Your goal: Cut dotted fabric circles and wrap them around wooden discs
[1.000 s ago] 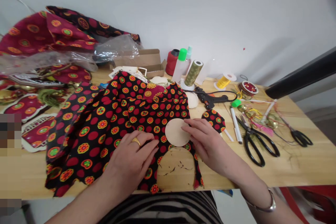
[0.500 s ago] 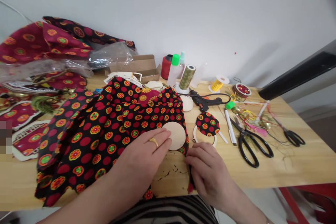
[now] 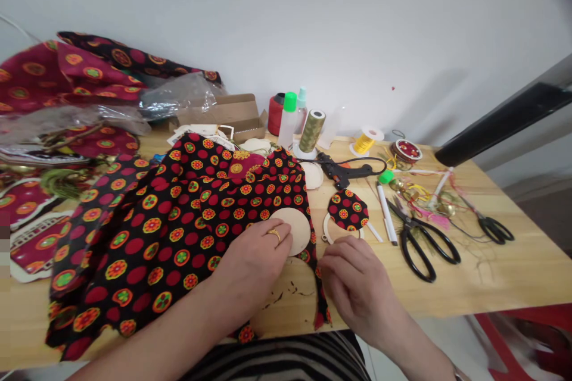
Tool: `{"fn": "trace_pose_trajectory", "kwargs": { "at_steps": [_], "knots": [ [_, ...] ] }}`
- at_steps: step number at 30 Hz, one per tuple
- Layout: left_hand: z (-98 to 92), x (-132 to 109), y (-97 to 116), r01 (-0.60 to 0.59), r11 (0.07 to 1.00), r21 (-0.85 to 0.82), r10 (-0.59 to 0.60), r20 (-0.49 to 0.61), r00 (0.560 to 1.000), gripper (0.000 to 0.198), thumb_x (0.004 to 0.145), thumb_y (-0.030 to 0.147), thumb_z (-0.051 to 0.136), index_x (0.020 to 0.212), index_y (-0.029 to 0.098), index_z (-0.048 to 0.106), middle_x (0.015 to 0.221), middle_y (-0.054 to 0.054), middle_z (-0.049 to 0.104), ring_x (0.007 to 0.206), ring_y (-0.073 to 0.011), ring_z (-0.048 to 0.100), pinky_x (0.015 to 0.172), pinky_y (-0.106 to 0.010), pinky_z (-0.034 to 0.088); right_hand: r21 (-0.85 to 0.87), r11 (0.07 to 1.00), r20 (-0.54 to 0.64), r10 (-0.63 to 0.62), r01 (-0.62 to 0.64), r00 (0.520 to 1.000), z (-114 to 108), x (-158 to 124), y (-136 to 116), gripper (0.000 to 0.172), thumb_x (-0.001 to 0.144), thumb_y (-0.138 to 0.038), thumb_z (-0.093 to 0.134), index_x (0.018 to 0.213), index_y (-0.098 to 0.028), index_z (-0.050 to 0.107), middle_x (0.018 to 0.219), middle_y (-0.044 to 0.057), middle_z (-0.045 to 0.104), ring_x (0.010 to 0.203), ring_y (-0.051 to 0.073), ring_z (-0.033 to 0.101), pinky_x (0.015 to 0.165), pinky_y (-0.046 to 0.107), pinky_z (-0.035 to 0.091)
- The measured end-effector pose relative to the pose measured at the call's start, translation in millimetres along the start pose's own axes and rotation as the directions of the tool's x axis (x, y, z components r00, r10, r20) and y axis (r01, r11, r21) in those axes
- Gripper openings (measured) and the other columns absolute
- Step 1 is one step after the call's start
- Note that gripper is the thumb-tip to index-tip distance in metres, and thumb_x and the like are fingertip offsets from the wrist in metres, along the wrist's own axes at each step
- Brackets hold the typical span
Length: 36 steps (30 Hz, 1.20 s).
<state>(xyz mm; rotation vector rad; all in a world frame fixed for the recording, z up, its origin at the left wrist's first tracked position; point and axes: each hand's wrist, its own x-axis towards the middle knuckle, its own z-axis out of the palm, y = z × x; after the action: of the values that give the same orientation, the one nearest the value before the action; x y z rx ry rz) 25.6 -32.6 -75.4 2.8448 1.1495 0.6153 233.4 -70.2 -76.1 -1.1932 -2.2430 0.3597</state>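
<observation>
A dark cloth [image 3: 156, 232] patterned with red dots and orange-and-green flowers spreads rumpled over the wooden table. A pale round disc [image 3: 298, 232] lies on its right part. My left hand [image 3: 257, 256], wearing a gold ring, has its fingers together on the disc's left side; the thumb is hidden. Just below the disc, the cloth has a curved cut-out, with bare wood and dark scraps [image 3: 292, 290] showing. My right hand [image 3: 353, 280] is closed, its fingers curled at the cloth's narrow right strip [image 3: 320, 303]. Whatever the fingertips pinch is hidden.
Right of the cloth lie a round patterned fabric piece [image 3: 348, 210] over a pale ring, a white marker [image 3: 386, 214], black-handled scissors [image 3: 420, 244] and a glue gun [image 3: 346, 171]. Behind stand a green-capped bottle [image 3: 288, 122] and thread spools [image 3: 311, 131]. A second pair of scissors [image 3: 495, 228] lies farther right.
The whole view has shifted slightly, so things sit a little farther left. My left fingers are more bent on the disc. More of the cloth strip shows beside my right hand.
</observation>
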Motion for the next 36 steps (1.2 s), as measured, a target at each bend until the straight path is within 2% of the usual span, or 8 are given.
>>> {"fn": "trace_pose_trajectory", "kwargs": {
  "at_steps": [9,11,14,20,25,30,33,36],
  "knots": [
    [7.5,-7,-5,-0.032,0.999,-0.015,0.032,-0.014,0.999,0.033,0.084,0.0,0.036,0.095,0.015,0.062,0.098,-0.008,0.07,0.1,-0.019,0.061,0.087,-0.034,0.052,-0.054,0.999,-0.119,-0.012,0.006,0.993,-13,3,9,0.027,0.08,-0.001,0.044,0.089,-0.019,0.062,0.085,0.007,0.064,0.082,0.022,0.057,0.072,0.038,0.048],
    [10.7,-9,-5,-0.013,0.999,-0.041,0.012,-0.033,0.999,0.036,0.082,-0.001,0.034,0.095,0.017,0.062,0.097,-0.006,0.071,0.099,-0.0173,0.062,0.087,-0.032,0.053,-0.122,0.991,-0.206,0.028,-0.055,0.978,-26,2,21,0.025,0.082,-0.003,0.044,0.088,-0.02,0.062,0.087,0.008,0.064,0.084,0.022,0.058,0.074,0.038,0.048],
    [18.4,-13,-8,0.037,0.999,-0.039,-0.04,-0.086,0.996,0.041,0.081,-0.003,0.032,0.098,0.019,0.063,0.099,-0.004,0.071,0.097,-0.0148,0.063,0.085,-0.029,0.054,-0.297,0.909,-0.335,0.187,-0.292,0.923,-48,-3,47,0.02,0.085,-0.011,0.046,0.09,-0.019,0.063,0.088,0.009,0.067,0.085,0.024,0.061,0.076,0.04,0.049],
    [30.0,-19,-9,0.015,1.0,0.014,-0.012,-0.166,0.986,0.039,0.082,-0.001,0.034,0.102,0.016,0.063,0.101,-0.006,0.072,0.1,-0.0179,0.062,0.085,-0.033,0.055,-0.573,0.697,-0.217,0.378,-0.431,0.9,-71,0,86,0.028,0.09,-0.02,0.04,0.1,-0.015,0.066,0.1,0.014,0.069,0.09,0.029,0.064,0.073,0.04,0.049],
    [26.4,-16,-9,0.064,0.994,-0.088,-0.076,-0.137,0.988,0.038,0.084,0.0,0.035,0.099,0.019,0.064,0.102,-0.004,0.071,0.1,-0.0162,0.061,0.087,-0.032,0.054,-0.605,0.585,-0.12,0.603,-0.539,0.789,-63,20,85,0.02,0.09,-0.029,0.048,0.091,-0.017,0.063,0.075,0.007,0.069,0.069,0.024,0.065,0.056,0.031,0.04],
    [19.4,-12,-11,0.035,0.996,-0.088,-0.044,-0.1,0.994,0.033,0.082,0.0,0.039,0.093,0.015,0.067,0.101,-0.006,0.072,0.099,-0.0181,0.062,0.089,-0.034,0.053,-0.659,0.46,-0.157,0.689,-0.595,0.707,-52,35,77,0.022,0.09,-0.025,0.048,0.103,-0.014,0.06,0.082,0.012,0.069,0.073,0.026,0.066,0.055,0.03,0.036],
    [18.0,-12,-12,0.039,0.995,-0.094,-0.048,-0.093,0.994,0.032,0.082,0.0,0.042,0.095,0.014,0.068,0.102,-0.007,0.072,0.099,-0.0187,0.062,0.091,-0.035,0.052,-0.609,0.483,-0.17,0.695,-0.629,0.698,-53,34,76,0.028,0.087,-0.021,0.049,0.113,-0.013,0.059,0.08,0.011,0.068,0.071,0.026,0.064,0.055,0.03,0.035],
    [18.0,-12,-13,0.043,0.993,-0.105,-0.054,-0.095,0.994,0.03,0.084,0.002,0.044,0.096,0.013,0.068,0.104,-0.007,0.072,0.1,-0.0189,0.062,0.092,-0.035,0.051,-0.364,0.63,-0.25,0.644,-0.686,0.723,-59,28,74,0.036,0.084,-0.022,0.05,0.119,-0.015,0.058,0.07,0.004,0.063,0.06,0.021,0.057,0.056,0.03,0.036]
  ]
}}
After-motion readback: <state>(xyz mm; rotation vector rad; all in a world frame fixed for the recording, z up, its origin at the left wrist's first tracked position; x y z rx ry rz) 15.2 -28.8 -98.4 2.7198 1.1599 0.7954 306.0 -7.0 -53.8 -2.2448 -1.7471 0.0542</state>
